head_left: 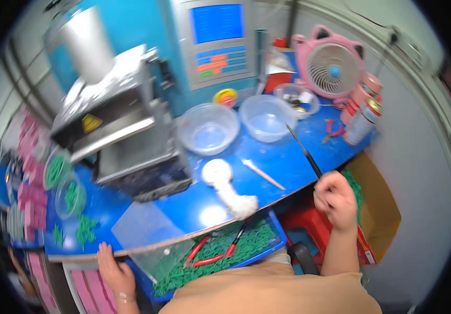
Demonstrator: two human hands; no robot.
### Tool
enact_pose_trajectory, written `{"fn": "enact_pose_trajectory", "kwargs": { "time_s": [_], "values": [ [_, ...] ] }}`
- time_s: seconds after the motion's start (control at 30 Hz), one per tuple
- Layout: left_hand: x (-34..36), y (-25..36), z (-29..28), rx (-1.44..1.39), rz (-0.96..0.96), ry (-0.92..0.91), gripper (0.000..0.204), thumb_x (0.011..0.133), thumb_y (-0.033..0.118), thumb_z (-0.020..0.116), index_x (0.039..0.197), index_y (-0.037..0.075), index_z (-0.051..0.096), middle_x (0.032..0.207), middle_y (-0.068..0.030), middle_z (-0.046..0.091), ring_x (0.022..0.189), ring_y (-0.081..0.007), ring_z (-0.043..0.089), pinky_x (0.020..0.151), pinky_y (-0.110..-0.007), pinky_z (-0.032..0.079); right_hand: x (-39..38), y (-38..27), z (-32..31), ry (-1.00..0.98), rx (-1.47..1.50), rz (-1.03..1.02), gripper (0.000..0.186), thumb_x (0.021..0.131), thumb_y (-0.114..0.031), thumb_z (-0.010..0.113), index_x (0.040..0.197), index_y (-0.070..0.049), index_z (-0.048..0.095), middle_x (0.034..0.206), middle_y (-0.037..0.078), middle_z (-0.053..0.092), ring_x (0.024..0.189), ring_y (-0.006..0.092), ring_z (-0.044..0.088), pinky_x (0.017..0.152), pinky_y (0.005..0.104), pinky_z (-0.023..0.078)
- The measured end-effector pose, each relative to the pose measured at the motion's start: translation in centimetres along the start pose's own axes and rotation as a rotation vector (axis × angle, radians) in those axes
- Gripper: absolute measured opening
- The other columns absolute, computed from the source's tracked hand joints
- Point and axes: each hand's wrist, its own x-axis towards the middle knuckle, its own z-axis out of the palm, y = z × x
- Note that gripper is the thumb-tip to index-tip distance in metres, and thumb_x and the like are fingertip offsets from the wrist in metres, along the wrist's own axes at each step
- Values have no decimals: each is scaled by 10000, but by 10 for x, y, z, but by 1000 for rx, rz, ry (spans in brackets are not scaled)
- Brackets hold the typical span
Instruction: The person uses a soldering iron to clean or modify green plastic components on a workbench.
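Note:
My right hand point(334, 199) grips a slim pointed tool point(309, 157) with a black handle and thin metal tip, held above the blue table's right part. My left hand point(114, 269) rests open at the table's front edge, below loose green pieces point(85, 227). Between my hands lie a white lumpy object point(229, 193) and a pale stick point(264, 175). Below them, a blue tray point(275, 230) holds many small green parts and red-handled tools point(209, 257).
A metal machine point(141, 162) with a control panel point(220, 70) stands behind. Around the blue table point(105, 183) are clear bowls point(207, 128), pink stacked blocks point(29, 193), a pink fan point(331, 70) and spray cans point(361, 123). A red bin point(304, 227) and cardboard box point(382, 214) sit below.

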Motion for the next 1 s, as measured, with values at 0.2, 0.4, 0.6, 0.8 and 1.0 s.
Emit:
{"fn": "enact_pose_trajectory", "kwargs": {
  "time_s": [0.2, 0.4, 0.6, 0.8, 1.0],
  "values": [
    [-21, -9, -9, 52, -19, 33, 492, 619, 5, 495, 1106, -63, 497, 1171, -245, 496, 1130, -396, 449, 979, -499, 321, 28, -37, 134, -663, 781, 288, 155, 853, -5, 452, 991, 49, 498, 988, 372, 543, 814, 344, 625, 759, 426, 482],
    [-26, -15, -15, -15, -55, 30, 494, 642, 6, 501, 1132, -55, 491, 1196, -220, 492, 1172, -358, 432, 999, -486, 305, 75, -14, 245, -822, -72, -530, 255, 855, -263, 512, 835, -21, 589, 714, 128, 622, 535, 236, 561, 523, 307, 450],
    [-29, -29, -29, -402, -105, 67, 309, 749, -91, 470, 1051, -38, 500, 1072, -182, 570, 999, -313, 573, 922, -439, 408, 69, 36, 305, -610, -155, -621, 195, 809, -165, 576, 905, 2, 551, 755, 120, 588, 517, 197, 537, 472, 289, 433],
    [-32, -37, -53, -1314, -651, 120, 220, 864, 38, 527, 1057, -30, 449, 947, -120, 556, 718, -123, 568, 622, -230, 493, 56, 68, 311, -543, -131, -466, 223, 723, -3, 590, 891, -14, 444, 677, 109, 607, 491, 173, 558, 438, 259, 440],
    [-9, -46, -63, -1346, -500, -140, 301, 847, 129, 593, 1089, -35, 523, 890, -90, 560, 679, -87, 541, 586, -196, 461, 61, 68, 318, -634, -200, -496, 221, 690, -24, 608, 859, -21, 465, 668, 100, 612, 472, 178, 547, 441, 269, 438]
  ]
}}
